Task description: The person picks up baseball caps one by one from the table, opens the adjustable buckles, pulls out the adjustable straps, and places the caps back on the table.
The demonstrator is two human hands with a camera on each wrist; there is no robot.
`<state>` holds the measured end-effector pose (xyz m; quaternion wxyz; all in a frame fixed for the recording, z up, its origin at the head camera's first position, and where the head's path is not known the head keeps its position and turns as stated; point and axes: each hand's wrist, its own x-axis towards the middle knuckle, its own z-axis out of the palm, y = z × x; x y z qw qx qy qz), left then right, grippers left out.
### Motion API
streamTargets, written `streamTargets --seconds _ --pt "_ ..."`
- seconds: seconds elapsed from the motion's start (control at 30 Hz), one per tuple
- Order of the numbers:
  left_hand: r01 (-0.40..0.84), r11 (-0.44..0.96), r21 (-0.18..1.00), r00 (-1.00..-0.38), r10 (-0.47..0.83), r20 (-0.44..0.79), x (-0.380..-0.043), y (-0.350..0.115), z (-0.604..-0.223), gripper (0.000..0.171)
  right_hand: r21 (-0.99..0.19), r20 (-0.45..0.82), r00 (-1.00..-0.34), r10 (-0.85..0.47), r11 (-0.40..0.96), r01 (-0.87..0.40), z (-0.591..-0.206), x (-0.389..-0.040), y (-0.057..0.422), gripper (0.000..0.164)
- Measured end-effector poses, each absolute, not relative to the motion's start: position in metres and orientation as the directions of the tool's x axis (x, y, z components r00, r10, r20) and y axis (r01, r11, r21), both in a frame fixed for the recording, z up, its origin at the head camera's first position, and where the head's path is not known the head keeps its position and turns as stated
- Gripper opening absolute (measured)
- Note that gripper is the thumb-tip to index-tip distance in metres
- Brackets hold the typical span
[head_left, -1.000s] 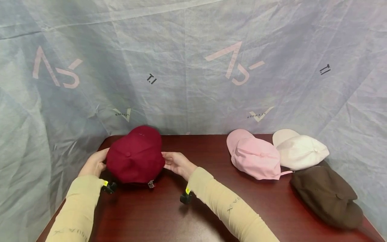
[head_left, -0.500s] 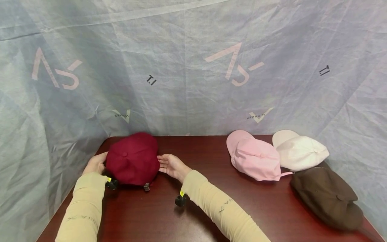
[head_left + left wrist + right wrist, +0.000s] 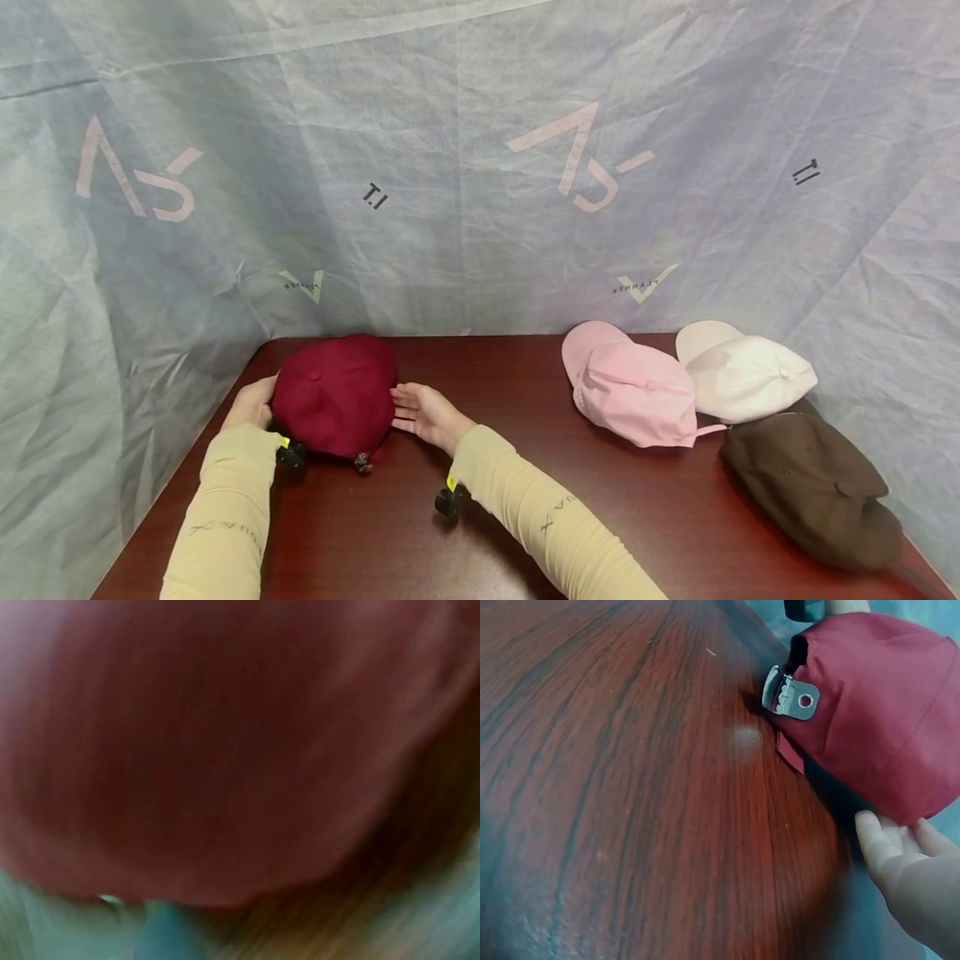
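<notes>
A dark red baseball cap (image 3: 333,396) sits at the table's back left, its brim pointing away and its metal strap buckle (image 3: 795,700) facing the near side. My left hand (image 3: 252,403) is against the cap's left side, with its fingertips hidden by the cap. In the left wrist view the blurred red crown (image 3: 210,750) fills most of the picture. My right hand (image 3: 431,413) is at the opposite side, fingers extended and palm turned toward the cap. Its fingertips (image 3: 866,821) are right at the cap's lower edge.
On the right of the reddish-brown wooden table (image 3: 480,508) lie a pink cap (image 3: 637,387), a white cap (image 3: 750,375) and a dark brown cap (image 3: 817,487), close together. A grey printed cloth (image 3: 457,233) hangs behind the table and along both sides.
The red cap has come down and its brim has dropped lower. Both hands moved down with it; the right shifted left, and the left has lately moved slightly right.
</notes>
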<state>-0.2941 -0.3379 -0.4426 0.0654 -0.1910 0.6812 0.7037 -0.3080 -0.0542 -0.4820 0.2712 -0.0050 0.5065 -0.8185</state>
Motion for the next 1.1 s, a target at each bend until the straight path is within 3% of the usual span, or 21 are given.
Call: streamTargets --seconds 0.17,0.23,0.43,0.67,0.93,1.1 --pt "-0.376 -0.097 0.921 -0.896 -0.217 -0.389 -0.320 -0.342 -0.458 0.070 -0.837 -0.252 -0.854 -0.454 -0.341 0.429 -0.483 -0.308 -0.052 0.045" --pt "-0.390 -0.074 0.918 -0.895 -0.205 -0.396 -0.324 -0.342 -0.460 0.076 -0.834 -0.259 -0.857 -0.447 -0.344 0.431 -0.483 -0.308 -0.050 0.045" --pt "-0.388 0.128 0.913 -0.917 -0.159 -0.367 -0.321 -0.344 -0.457 0.077 -0.837 -0.263 -0.855 -0.448 -0.334 0.433 -0.483 -0.309 -0.044 0.045" --pt "-0.357 0.290 0.888 -0.930 -0.198 -0.309 -0.321 -0.344 -0.444 0.074 -0.870 -0.251 -0.853 -0.457 -0.279 0.405 -0.477 -0.307 -0.034 0.046" --pt "-0.263 0.508 0.820 -0.963 -0.191 -0.190 -0.318 -0.333 -0.420 0.046 -0.920 -0.264 -0.841 -0.472 -0.138 0.366 -0.454 -0.303 -0.011 0.042" --pt "-0.188 0.616 0.765 -0.982 -0.143 -0.126 -0.311 -0.321 -0.401 0.059 -0.939 -0.260 -0.840 -0.477 -0.079 0.335 -0.438 -0.302 0.008 0.038"
